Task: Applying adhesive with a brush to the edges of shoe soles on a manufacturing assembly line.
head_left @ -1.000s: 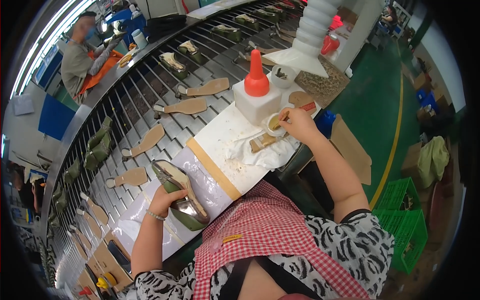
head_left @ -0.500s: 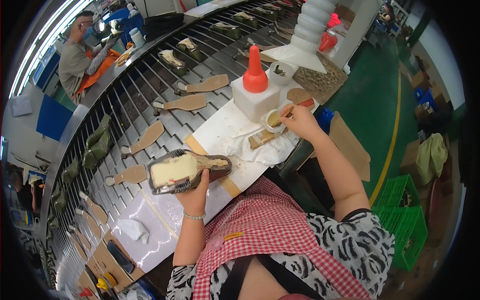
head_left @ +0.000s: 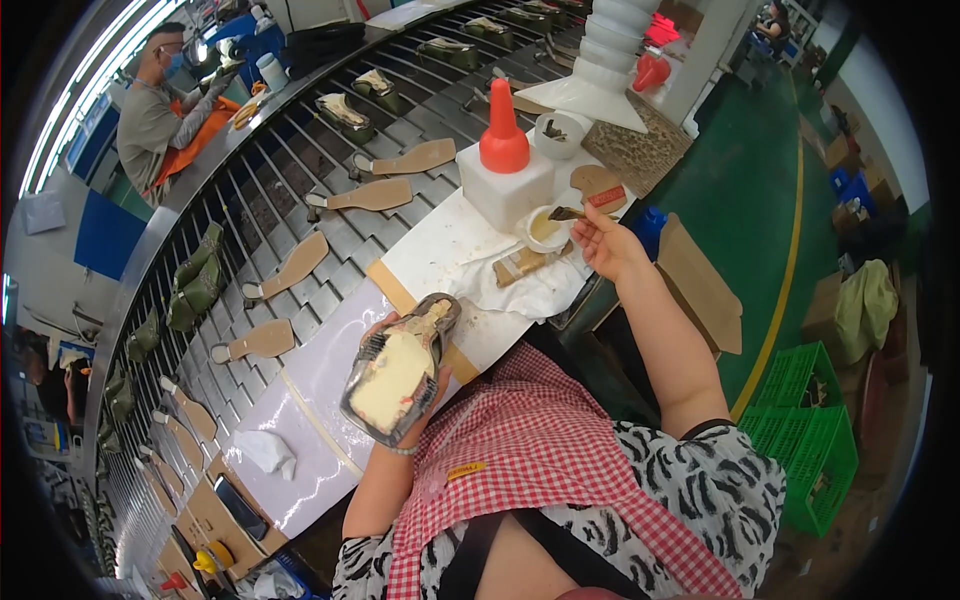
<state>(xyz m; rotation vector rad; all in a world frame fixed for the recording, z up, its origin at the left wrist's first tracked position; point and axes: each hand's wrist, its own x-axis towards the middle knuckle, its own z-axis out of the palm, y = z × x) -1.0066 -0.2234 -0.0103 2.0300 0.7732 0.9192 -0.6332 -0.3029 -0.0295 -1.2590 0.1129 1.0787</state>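
My left hand (head_left: 438, 392) is closed around a shoe upper on its last (head_left: 398, 372), held sole side up with a pale cream bottom showing. Its narrow end tilts away and to the right over the bench. In my right hand (head_left: 612, 250) a small brush (head_left: 568, 213) is pinched, its dark bristle end over the rim of a white cup (head_left: 541, 228) with yellowish liquid. Behind the cup stands a square white bottle (head_left: 500, 190) with a red cone cap. A white cloth (head_left: 545, 292) lies just in front, with a brown block (head_left: 521, 266) on it.
Tan soles (head_left: 370, 194) with heels lie along the slatted conveyor (head_left: 340, 240), among green shoe uppers (head_left: 195, 285). A white duct hood (head_left: 590, 98) stands behind the bottle. Green crates (head_left: 800, 440) sit on the floor at right. A masked person (head_left: 165, 120) works across the conveyor.
The shoe has swung round, its narrow end now pointing further away, and come nearer to me. My right hand has lifted the brush from inside the cup to its rim.
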